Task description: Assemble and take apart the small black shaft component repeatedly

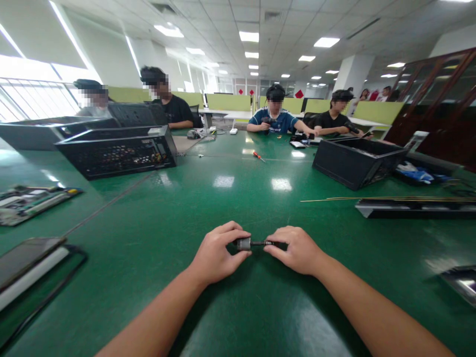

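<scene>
Both my hands rest on the green table [238,198] close in front of me and share one small tool. My left hand [217,254] pinches a small grey metal cylinder [244,243] between thumb and fingers. A thin dark shaft [260,243] runs from that cylinder to the right into my right hand [295,249], whose fingers are closed on the shaft's dark end. What the small tool is I cannot make out for sure; it looks like a short screwdriver or bit holder.
A black computer case [119,151] lies at the back left, another open black case [355,161] at the back right. A circuit board [29,201] and a flat panel [26,267] lie left. A red-handled screwdriver [258,156] lies far off. Several people sit across the table.
</scene>
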A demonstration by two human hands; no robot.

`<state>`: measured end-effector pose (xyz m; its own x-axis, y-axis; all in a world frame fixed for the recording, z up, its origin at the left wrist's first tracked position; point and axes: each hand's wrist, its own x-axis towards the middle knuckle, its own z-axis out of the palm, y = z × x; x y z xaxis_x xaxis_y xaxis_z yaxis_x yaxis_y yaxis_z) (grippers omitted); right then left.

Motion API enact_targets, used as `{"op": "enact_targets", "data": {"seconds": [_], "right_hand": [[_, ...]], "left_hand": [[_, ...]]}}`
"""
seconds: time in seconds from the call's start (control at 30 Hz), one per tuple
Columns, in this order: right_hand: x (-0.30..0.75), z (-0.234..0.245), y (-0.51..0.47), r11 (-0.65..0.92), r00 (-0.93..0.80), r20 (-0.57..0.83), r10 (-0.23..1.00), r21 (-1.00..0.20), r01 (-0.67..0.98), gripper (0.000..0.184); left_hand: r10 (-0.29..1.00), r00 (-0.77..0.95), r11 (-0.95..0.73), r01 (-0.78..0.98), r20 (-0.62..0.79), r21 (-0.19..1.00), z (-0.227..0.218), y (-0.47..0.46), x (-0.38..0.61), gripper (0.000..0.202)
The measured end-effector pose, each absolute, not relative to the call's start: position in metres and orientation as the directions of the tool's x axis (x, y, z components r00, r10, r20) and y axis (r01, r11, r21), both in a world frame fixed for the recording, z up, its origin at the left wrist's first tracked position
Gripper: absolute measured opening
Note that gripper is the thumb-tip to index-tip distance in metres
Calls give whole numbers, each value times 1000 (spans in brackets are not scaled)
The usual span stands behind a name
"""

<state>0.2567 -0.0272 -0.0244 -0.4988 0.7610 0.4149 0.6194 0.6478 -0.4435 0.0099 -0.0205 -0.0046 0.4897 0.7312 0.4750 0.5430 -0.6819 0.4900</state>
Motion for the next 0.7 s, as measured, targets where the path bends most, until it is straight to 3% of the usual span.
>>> {"op": "enact_targets", "data": {"seconds": [0.7], "right_hand": [[260,-24,-25,630,-487,400,776,-456,629,23]], "left_hand": [[728,494,-684,561,475,466,-4,-15,4,27]]}}
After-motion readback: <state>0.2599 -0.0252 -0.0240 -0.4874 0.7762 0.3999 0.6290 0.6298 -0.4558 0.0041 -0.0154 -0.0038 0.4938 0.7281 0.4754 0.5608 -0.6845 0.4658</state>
